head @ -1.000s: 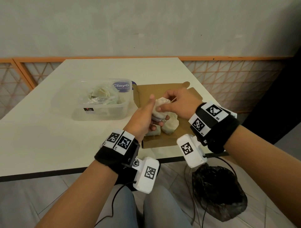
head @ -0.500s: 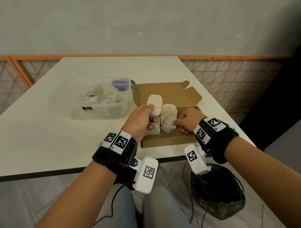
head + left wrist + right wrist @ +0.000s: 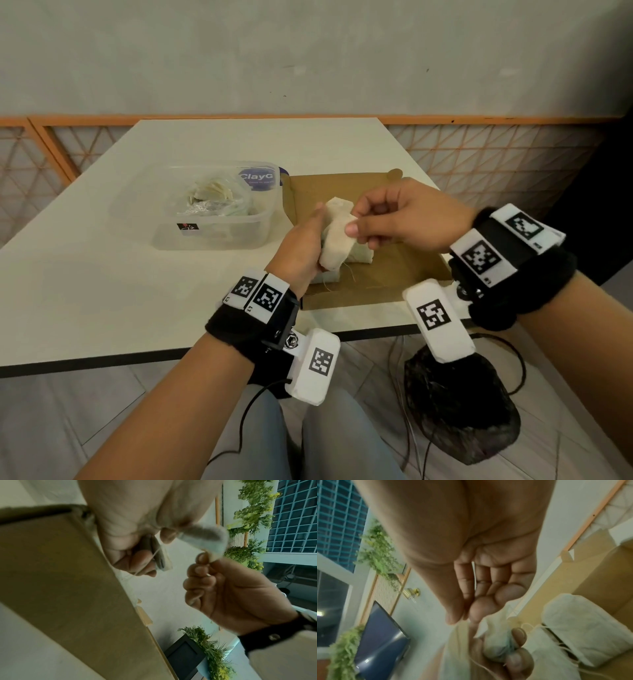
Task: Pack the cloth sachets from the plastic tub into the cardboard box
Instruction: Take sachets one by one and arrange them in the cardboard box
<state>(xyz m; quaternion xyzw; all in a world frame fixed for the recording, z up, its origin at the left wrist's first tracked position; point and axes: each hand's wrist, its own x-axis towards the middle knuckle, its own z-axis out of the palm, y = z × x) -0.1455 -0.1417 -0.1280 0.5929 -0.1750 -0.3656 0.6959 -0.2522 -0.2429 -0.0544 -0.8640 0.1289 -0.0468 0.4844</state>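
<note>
Two hands hold one soft cloth sachet above the box.

The left hand [image 3: 301, 246] wraps round the lumpy, cream sachet [image 3: 337, 236]. The right hand [image 3: 404, 216] pinches its top corner. More sachets [image 3: 359, 255] lie in the brown cardboard box [image 3: 394, 274], beside the clear plastic tub [image 3: 205, 236].

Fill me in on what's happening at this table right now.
A person is packing cloth sachets into a cardboard box. Their left hand grips one sachet above the open box, while the right hand pinches its upper end. At least one packed sachet already lies in the box. To the left, the clear plastic tub on the white table holds more.
</note>
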